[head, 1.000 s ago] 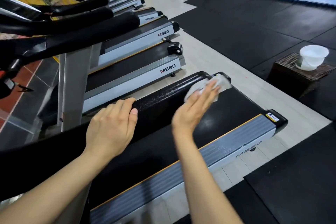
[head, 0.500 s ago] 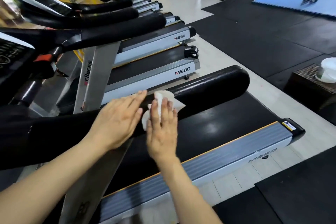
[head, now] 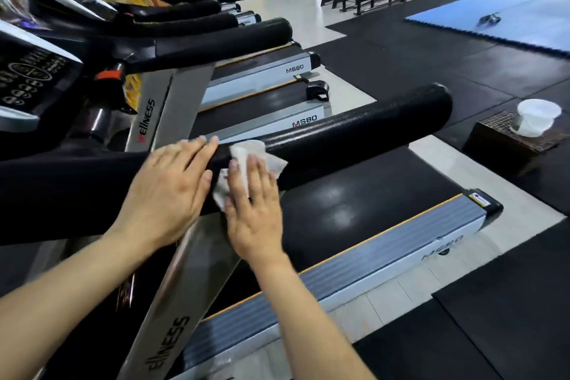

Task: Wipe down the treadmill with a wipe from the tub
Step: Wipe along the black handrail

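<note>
Back along the handrail (head: pixel 354 136) comes the right hand (head: pixel 253 213) since a second ago, now beside the left hand (head: pixel 166 191). Fingers flat, it presses the white wipe (head: pixel 246 160) against the black rail, which runs away to the right. Left hand rests open on it. Treadmill belt (head: pixel 354 203) below; tub (head: pixel 536 117) on a wicker box (head: pixel 499 142), far right.

Both hands lie flat, fingers straight: left (head: pixel 168 191) beside right (head: pixel 254 210).
</note>
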### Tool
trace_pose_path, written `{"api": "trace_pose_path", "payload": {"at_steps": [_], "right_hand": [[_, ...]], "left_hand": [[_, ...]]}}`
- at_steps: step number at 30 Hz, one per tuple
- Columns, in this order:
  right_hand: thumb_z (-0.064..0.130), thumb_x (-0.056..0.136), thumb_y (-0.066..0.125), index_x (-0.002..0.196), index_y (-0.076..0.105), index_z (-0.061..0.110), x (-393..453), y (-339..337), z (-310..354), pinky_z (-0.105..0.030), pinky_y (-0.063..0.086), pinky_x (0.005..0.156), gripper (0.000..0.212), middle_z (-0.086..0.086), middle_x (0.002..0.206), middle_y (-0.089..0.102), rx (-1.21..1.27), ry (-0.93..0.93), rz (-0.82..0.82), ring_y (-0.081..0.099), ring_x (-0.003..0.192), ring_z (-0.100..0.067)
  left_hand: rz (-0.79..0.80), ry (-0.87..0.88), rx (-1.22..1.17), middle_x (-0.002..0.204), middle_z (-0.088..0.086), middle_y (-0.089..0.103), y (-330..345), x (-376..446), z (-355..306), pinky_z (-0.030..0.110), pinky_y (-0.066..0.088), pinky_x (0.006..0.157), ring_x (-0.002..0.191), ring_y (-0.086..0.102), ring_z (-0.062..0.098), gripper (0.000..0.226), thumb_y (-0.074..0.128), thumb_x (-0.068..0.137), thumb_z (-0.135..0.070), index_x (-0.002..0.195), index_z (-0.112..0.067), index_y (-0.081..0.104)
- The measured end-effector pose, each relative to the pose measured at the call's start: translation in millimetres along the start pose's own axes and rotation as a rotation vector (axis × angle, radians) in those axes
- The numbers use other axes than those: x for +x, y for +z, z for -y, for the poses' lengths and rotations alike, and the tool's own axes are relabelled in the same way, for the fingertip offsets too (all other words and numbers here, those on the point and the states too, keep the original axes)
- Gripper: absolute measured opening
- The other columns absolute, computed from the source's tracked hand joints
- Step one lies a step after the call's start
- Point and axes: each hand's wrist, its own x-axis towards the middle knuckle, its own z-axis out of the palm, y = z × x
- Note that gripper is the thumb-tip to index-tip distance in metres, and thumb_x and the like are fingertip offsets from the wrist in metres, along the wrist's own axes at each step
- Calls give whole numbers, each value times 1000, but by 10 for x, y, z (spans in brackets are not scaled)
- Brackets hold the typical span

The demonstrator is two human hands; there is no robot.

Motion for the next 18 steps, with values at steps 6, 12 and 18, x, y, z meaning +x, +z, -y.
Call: {"api": "trace_pose_path", "payload": {"at_steps": [6,12,18], "right_hand": [[33,109,28,159,24,12,617,-406,-815,-46,23,123,55,-15,165,21,190,848,-495,18,154,-25],[26,108,34,157,21,14,215,181,450,-53,16,124,52,-21,162,27,47,202,-83,19,154,-33],[33,110,23,160,15,10,226,-224,-729,-52,22,122,55,-16,166,16,71,642,-339,12,156,-26]], "left_hand": [[11,13,-47,155,16,46,-21,-57,24,51,36,115,140,46,36,61,23,104,-37,155,-5,37],[-70,-37,-159,142,14,59,-13,-1,-23,51,43,107,129,57,34,56,25,105,-35,141,-4,54],[-73,-108,-113,138,6,62,-39,76,-222,47,40,103,127,57,28,54,24,105,-39,141,-12,54]]}}
